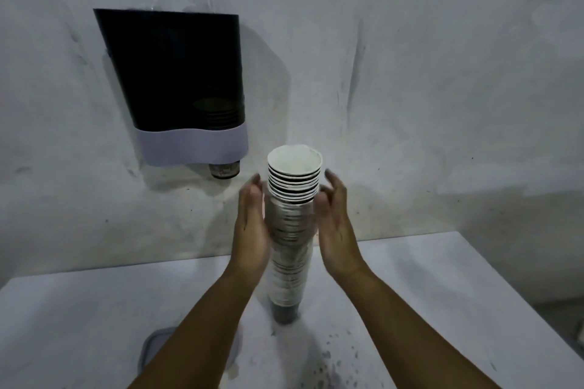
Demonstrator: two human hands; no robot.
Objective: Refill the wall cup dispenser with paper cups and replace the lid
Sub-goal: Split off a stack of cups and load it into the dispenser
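A tall stack of white paper cups (292, 230) stands upright on the white table (442, 294), mouths up. My left hand (251, 227) presses flat against the stack's left side. My right hand (336, 227) is on the right side with fingers spread, a small gap showing between its palm and the cups. The wall cup dispenser (177, 79), dark translucent with a pale band at the bottom, hangs on the wall at upper left. Its top is open and a few cups show inside. One cup (224, 170) pokes out of its bottom. The grey lid (151, 347) lies on the table, partly hidden under my left forearm.
The white wall (410, 88) behind is scuffed. The table's right edge (518, 294) drops off toward a dark floor. Dark specks mark the tabletop near the front.
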